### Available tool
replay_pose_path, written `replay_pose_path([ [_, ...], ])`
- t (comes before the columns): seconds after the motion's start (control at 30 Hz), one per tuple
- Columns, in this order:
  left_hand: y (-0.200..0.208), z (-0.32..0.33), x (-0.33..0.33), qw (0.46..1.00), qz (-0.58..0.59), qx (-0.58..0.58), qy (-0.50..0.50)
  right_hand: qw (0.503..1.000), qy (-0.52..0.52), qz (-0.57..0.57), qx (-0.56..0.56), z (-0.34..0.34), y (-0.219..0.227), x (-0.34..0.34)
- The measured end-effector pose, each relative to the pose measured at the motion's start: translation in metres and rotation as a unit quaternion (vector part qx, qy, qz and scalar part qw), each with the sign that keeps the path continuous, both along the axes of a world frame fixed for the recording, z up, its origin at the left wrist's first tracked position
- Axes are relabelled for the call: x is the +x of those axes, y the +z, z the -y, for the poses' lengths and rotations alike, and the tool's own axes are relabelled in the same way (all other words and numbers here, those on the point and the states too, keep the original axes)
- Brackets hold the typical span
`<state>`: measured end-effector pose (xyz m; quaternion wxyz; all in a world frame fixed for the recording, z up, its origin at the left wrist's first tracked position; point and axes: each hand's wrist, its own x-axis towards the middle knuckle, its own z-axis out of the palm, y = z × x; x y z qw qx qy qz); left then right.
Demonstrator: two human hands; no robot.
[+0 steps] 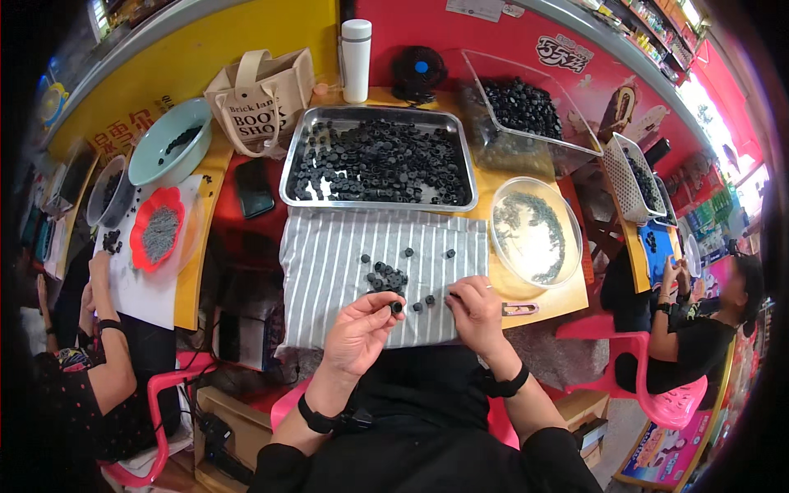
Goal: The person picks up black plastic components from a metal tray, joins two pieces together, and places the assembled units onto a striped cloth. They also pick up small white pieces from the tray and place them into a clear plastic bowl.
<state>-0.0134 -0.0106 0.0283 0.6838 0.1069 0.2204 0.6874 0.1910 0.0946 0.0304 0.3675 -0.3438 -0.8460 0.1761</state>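
Though small, round black parts [386,278]; striped cloth [325,283]

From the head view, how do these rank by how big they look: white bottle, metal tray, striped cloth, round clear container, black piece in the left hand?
Largest to smallest:
1. striped cloth, partly covered
2. metal tray
3. round clear container
4. white bottle
5. black piece in the left hand

Below the metal tray [378,205], the left hand [357,335] partly covers a small black piece [396,307]; the right hand [479,316] obscures what its fingertips pinch. Right of the tray, fine bits [552,230] are too small to identify. Far left, dark rim cuts off a co-worker [86,403].
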Motion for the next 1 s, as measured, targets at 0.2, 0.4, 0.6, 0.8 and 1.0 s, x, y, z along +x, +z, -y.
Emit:
replay_pose_path([
  [0.2,-0.003,0.0,0.002,1.0,0.008,0.004,-0.002,0.994,0.034,0.086,0.054,0.009,0.017,-0.004],
  [0.4,-0.009,0.001,-0.001,0.999,0.026,0.015,-0.014,0.995,0.042,0.084,0.045,0.006,0.014,-0.003],
  [0.6,-0.009,0.003,-0.003,1.0,0.026,0.012,-0.012,0.993,0.007,-0.038,-0.107,0.005,0.009,0.005],
  [0.8,-0.008,0.004,-0.003,1.0,0.025,0.009,-0.011,0.998,0.032,-0.018,-0.042,-0.003,0.009,0.005],
  [1.0,-0.005,0.003,-0.001,0.999,0.047,0.002,-0.018,0.998,0.038,-0.032,-0.041,0.003,0.009,-0.001],
])
